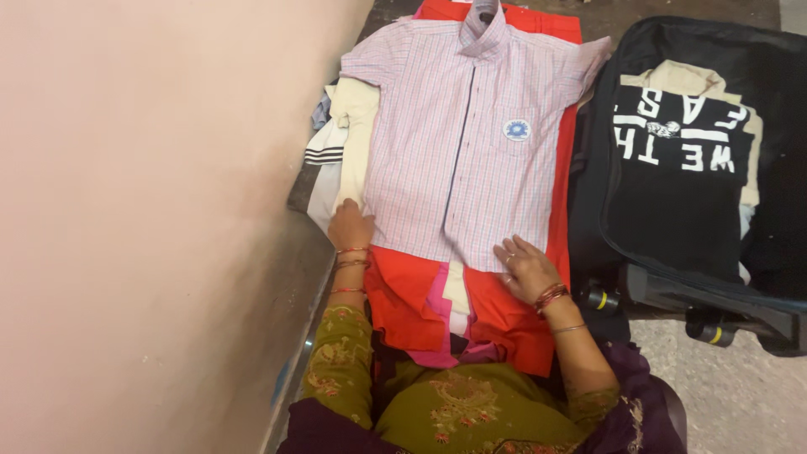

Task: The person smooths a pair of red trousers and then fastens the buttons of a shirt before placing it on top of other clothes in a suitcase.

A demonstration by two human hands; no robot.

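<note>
At the near edge of the pile, the right hand [525, 267] lies flat, fingers spread, on the hem of the checked shirt [471, 126]; the left hand [349, 225] presses its lower left corner, fingers curled at the edge, grip hidden; the shirt lies buttoned and face up over red cloth [412, 294]; beyond, to the right, an open black suitcase [672, 227] holds a folded black printed garment [681, 134].

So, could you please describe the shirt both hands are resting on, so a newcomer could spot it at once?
Left of the open black suitcase lies a stack of clothes on red cloth. On top, spread flat, is the checked shirt, buttoned, collar away from the person. Only it has fine pink checks and a round blue badge on its pocket.
</note>
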